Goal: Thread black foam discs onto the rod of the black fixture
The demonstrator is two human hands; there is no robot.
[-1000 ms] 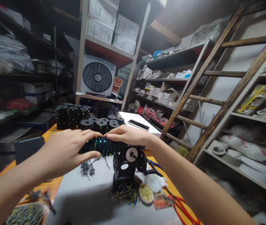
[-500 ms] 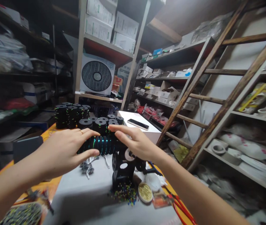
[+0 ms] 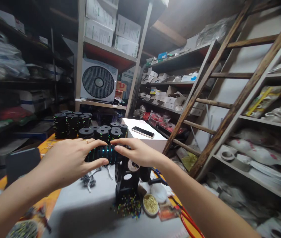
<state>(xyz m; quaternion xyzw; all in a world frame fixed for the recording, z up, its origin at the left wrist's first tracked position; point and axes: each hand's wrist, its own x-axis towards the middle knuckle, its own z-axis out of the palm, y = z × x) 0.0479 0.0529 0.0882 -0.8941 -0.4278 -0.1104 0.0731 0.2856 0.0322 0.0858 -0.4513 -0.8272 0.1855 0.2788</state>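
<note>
The row of black spools (image 3: pixel 103 154) with the shiny green-blue flecks is held up over the middle of the table (image 3: pixel 86 211), lying sideways and meeting the top of the little black winder stand (image 3: pixel 127 180) at its right end. It's clasped from the left by the left hand (image 3: pixel 73 160), thumb under and fingers over, while the right hand (image 3: pixel 137 152) is laid flat across the right end, fingers spread, nothing really clenched. Looks like the seating or lining-up step on the stand is what's being worked on; a steady, level push along the row would probably be called for so nothing slips off. More stacked spools (image 3: pixel 71 125) are parked at the far left, a phone (image 3: pixel 142 132) on the white box (image 3: pixel 152 142) further back.
</note>
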